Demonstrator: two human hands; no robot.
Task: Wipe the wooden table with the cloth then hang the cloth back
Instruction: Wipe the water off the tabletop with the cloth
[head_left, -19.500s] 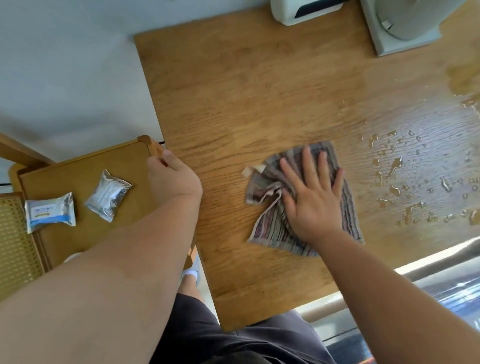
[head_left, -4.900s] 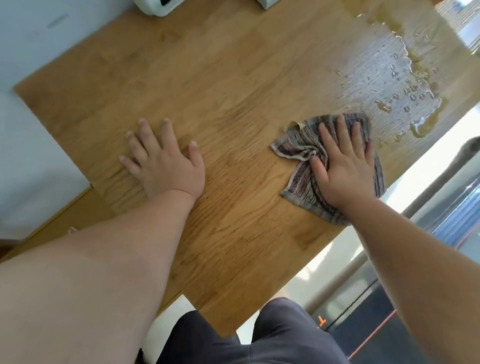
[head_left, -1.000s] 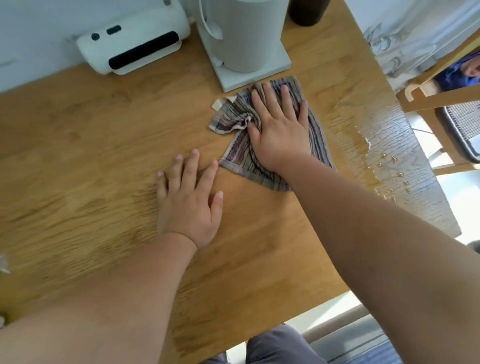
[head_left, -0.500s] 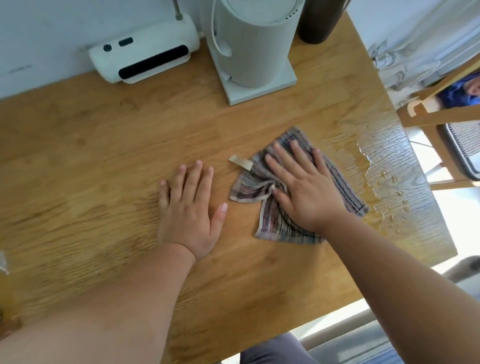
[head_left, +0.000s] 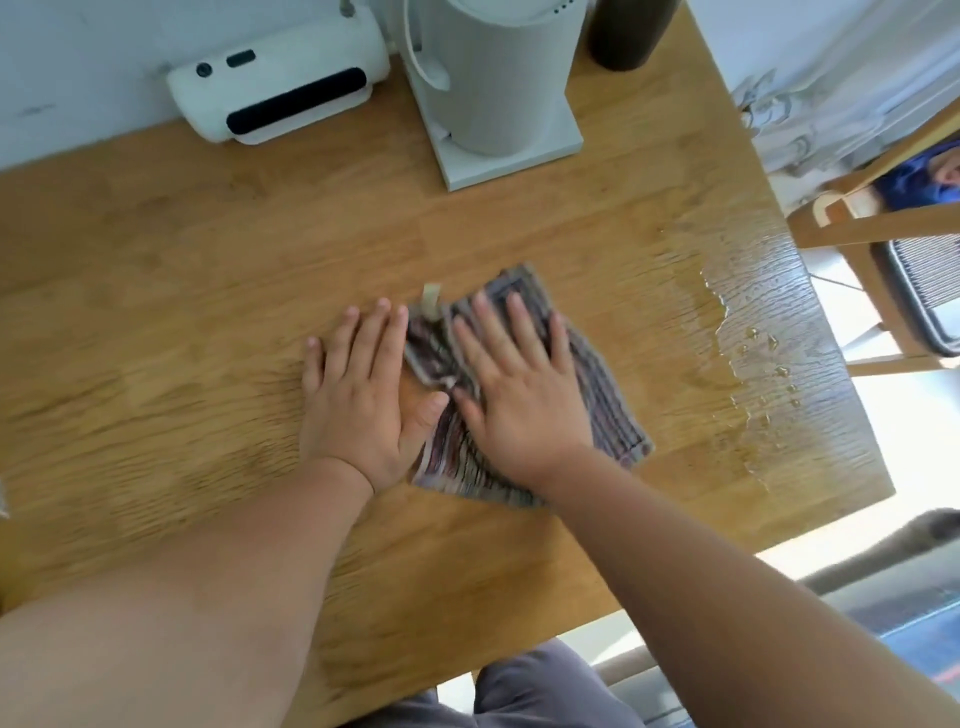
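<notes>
So the cloth (head_left: 602, 395) is getting dragged left across the wooden table (head_left: 182, 270). Half a second back there was a gap, and now it's bunching right up against the left hand (head_left: 358, 400), with the thumb touching its edge. The right hand (head_left: 519, 395) is pressing flat on top, fingers straight and spread, not gripping. The left hand is lying flat too, bracing on the wood. Water (head_left: 758, 338) is still sitting along the right edge, so I'm guessing the wiping's far from done.

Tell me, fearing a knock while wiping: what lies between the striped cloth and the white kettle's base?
Only bare wooden table, per the head view, from the striped cloth to the white kettle's base.
</notes>
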